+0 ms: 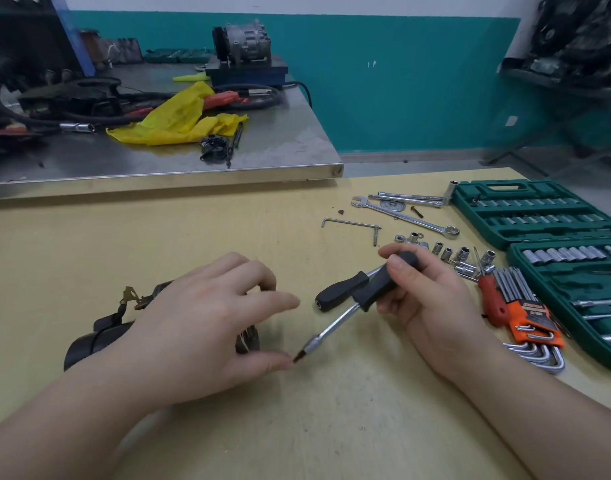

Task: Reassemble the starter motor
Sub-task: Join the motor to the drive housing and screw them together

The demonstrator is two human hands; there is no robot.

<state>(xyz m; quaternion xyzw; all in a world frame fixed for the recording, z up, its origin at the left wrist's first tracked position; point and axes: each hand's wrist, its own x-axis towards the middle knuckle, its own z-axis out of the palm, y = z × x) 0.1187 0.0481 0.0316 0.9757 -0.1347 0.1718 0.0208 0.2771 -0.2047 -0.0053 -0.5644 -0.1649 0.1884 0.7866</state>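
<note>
Green socket case open at the far right of the wooden table, loose sockets and a combination wrench beside it, orange hex key set nearer, yellow cloth on the far metal bench.

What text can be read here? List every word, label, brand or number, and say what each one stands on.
None can be read.
Orange hex key holder: a dark label band with white print, too blurred to read.
Green socket set case: any size marks on the sockets are too small to read.
Bit driver in the right hand: no visible marking.
</note>
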